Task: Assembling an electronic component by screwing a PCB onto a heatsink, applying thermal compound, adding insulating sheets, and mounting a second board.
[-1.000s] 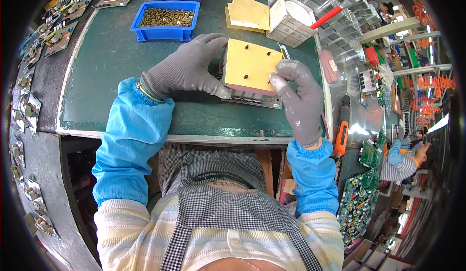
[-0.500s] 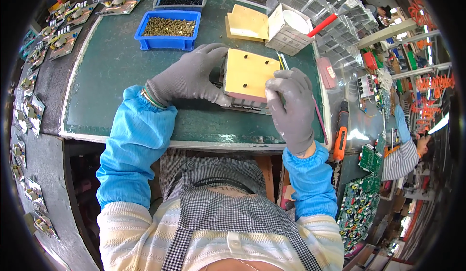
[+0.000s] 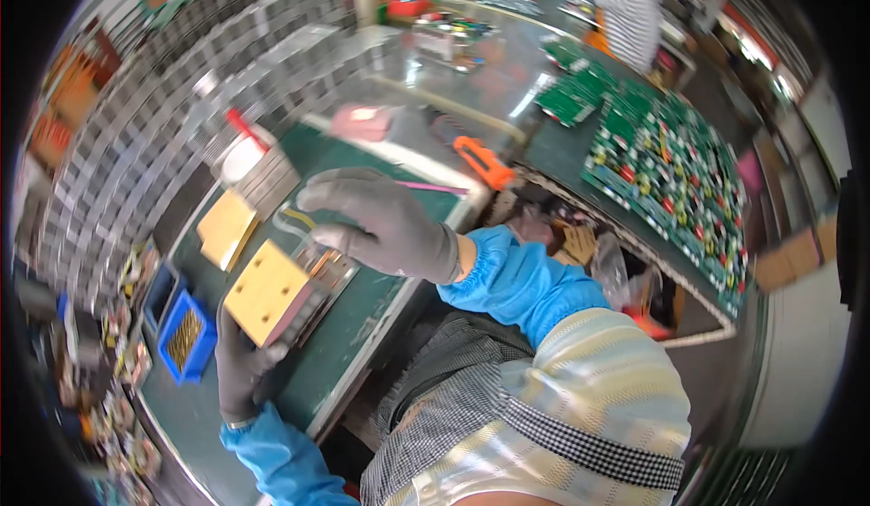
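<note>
The yellow block [image 3: 265,291] sits on a metal fixture [image 3: 319,281] left of centre, on the green table [image 3: 362,311]. The left hand [image 3: 243,366], gloved, curls around its lower left corner. The right hand [image 3: 385,221] hovers above the fixture, fingers loosely bent, holding nothing discernible. The block looks rigid and fairly light; gripping opposite edges appears soundest.

Gloved left hand [image 3: 243,368] under yellow block [image 3: 265,291]

Two yellow blocks [image 3: 265,290], one blue bin [image 3: 184,337]
</note>
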{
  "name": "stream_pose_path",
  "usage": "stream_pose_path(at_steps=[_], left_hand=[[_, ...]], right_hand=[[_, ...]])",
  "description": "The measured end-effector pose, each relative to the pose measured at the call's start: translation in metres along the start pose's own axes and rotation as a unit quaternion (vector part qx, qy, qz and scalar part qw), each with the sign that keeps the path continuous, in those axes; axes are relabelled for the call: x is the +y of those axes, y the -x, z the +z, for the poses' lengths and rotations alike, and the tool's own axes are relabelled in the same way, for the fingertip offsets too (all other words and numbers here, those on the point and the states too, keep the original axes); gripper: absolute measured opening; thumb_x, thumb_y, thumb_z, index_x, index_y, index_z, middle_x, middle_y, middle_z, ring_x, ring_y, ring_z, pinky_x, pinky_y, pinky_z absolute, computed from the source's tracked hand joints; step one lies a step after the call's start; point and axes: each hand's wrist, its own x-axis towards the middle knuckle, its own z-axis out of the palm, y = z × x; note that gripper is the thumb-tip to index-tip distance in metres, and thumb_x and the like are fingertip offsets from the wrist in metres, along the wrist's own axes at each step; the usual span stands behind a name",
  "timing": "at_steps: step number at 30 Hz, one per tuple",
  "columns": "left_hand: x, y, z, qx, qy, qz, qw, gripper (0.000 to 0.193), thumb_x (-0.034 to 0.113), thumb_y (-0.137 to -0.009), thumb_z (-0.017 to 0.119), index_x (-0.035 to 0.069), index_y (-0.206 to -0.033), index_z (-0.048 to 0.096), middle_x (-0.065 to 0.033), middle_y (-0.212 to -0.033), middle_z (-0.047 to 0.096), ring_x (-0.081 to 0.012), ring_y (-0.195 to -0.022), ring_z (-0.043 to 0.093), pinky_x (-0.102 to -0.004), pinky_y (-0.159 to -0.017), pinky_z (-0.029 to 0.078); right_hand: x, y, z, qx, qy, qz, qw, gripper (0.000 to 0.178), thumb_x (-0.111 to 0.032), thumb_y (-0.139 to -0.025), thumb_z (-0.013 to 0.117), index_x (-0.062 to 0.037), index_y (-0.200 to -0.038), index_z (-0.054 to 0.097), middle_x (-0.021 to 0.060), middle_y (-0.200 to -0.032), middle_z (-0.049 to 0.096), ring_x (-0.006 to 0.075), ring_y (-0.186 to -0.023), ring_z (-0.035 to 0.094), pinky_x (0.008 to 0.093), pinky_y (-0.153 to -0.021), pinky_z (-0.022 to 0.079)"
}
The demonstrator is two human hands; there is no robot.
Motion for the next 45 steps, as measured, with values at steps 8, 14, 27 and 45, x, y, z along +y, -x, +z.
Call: stream_pose_path(at_steps=[8, 14, 27, 45], left_hand=[[-0.008, 0.002, -0.026, 0.009, -0.174, -0.011, 0.985, 0.131, 0.066, -0.062, 0.090, -0.001, -0.158, 0.031, -0.0146, -0.157, 0.043, -0.0285, -0.147, 0.039, -0.0432, -0.121, 0.031], [0.004, 0.019, -0.045, 0.196, -0.169, 0.089, 0.962, 0.113, 0.064, -0.082, 0.078, -0.003, -0.159, 0.030, -0.0192, -0.164, 0.034, -0.0310, -0.153, 0.032, -0.0475, -0.125, 0.027], [0.079, 0.061, 0.040, 0.281, -0.192, 0.213, 0.916, 0.064, 0.038, -0.103, 0.065, -0.008, -0.145, 0.051, -0.0237, -0.144, 0.056, -0.0359, -0.133, 0.054, -0.0479, -0.114, 0.043], [0.078, 0.012, 0.072, 0.131, -0.014, 0.164, 0.978, 0.075, 0.050, -0.093, 0.073, -0.004, -0.142, 0.054, -0.0208, -0.145, 0.057, -0.0319, -0.131, 0.059, -0.0438, -0.106, 0.051]], right_hand=[[-0.013, 0.159, -0.179, 0.367, -0.249, 0.444, 0.779, 0.053, -0.048, -0.102, 0.061, -0.0038, -0.132, 0.059, 0.0129, -0.118, 0.072, 0.0253, -0.108, 0.069, 0.0367, -0.087, 0.056], [-0.006, 0.180, -0.227, 0.433, -0.405, 0.415, 0.691, 0.054, -0.041, -0.103, 0.062, -0.0016, -0.138, 0.051, 0.0192, -0.136, 0.062, 0.0351, -0.124, 0.061, 0.0508, -0.108, 0.049], [0.268, 0.125, -0.283, 0.694, -0.293, 0.369, 0.545, 0.037, -0.033, -0.106, 0.048, -0.0054, -0.130, 0.053, 0.0106, -0.135, 0.058, 0.0205, -0.133, 0.050, 0.0392, -0.109, 0.047], [0.035, 0.066, -0.237, 0.345, -0.377, 0.395, 0.764, 0.038, -0.027, -0.094, 0.064, -0.0026, -0.123, 0.065, 0.0087, -0.107, 0.074, 0.0154, -0.072, 0.062, 0.0297, -0.058, 0.049]])
